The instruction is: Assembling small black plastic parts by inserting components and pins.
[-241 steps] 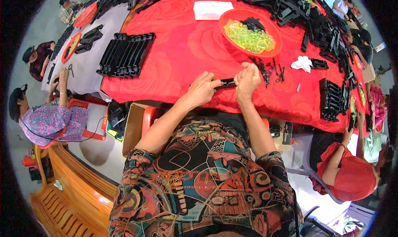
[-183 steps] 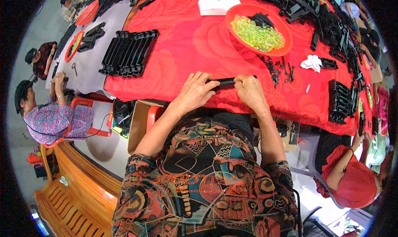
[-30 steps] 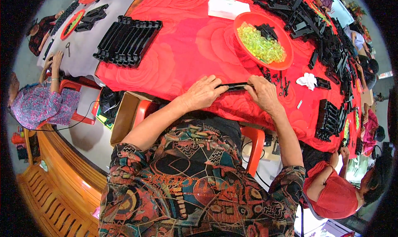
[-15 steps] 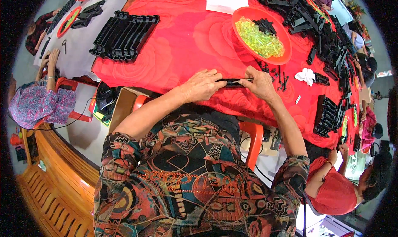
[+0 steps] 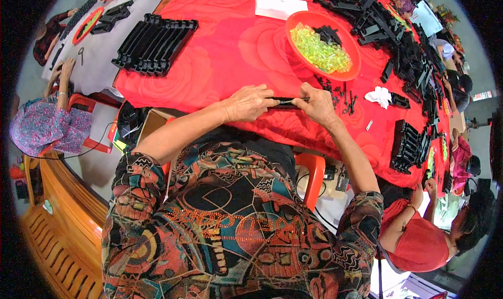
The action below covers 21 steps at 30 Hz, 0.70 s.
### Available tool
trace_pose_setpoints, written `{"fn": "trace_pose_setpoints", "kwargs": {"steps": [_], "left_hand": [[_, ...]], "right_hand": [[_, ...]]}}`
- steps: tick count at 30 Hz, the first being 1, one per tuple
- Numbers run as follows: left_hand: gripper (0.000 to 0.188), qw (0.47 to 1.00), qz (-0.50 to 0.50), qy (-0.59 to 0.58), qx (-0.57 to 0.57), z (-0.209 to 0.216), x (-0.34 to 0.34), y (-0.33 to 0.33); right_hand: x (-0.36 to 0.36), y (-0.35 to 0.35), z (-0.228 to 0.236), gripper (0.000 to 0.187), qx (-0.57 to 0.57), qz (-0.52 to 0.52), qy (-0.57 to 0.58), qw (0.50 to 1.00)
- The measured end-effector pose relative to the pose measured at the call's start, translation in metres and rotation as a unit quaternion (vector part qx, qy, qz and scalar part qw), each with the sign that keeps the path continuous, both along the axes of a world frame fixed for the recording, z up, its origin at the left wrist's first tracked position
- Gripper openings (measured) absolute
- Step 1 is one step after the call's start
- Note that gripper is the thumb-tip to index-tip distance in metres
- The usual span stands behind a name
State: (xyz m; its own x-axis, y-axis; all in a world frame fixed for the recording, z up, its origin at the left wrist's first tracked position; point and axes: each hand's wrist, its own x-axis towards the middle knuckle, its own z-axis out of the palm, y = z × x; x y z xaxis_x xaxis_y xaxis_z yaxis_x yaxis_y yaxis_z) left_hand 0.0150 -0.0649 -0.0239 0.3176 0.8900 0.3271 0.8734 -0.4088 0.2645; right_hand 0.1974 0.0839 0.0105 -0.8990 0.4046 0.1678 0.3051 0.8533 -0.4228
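Between my two hands, at the near edge of the red-covered table, lies a slim black plastic part. My left hand is closed round its left end. With thumb and fingers, my right hand pinches the other end. Both hands hide much of the part, so its exact kind does not show. Just beyond my right hand stands a round red bowl of yellow-green translucent pieces with some small black parts on top. Small black pieces lie scattered on the cloth beside that hand.
Black parts lie in a row at the left. A large heap of black parts spreads along the far right, above another stack. A white box and crumpled tissue rest on the cloth. People sit at both sides.
The whole view has shifted slightly, so the table things appear a little farther left. Both hands keep their hold on the black part, with hardly any change in grip.
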Motion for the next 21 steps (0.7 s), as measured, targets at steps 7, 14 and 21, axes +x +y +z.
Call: {"fn": "trace_pose_setpoints", "kwargs": {"steps": [7,14,21], "left_hand": [[0.039,0.997,-0.012,-0.02,-0.076,0.006,0.002,0.006],[0.038,0.996,-0.009,-0.024,-0.087,0.014,0.0,0.003],[0.039,0.995,0.006,-0.019,-0.097,0.014,0.002,0.004]], "right_hand": [[-0.009,-0.004,0.015,0.025,0.119,0.067,-0.005,0.991],[0.008,-0.001,0.035,0.015,-0.177,0.044,-0.068,0.981],[0.011,-0.014,-0.011,0.008,-0.192,-0.058,0.233,0.951]]}}
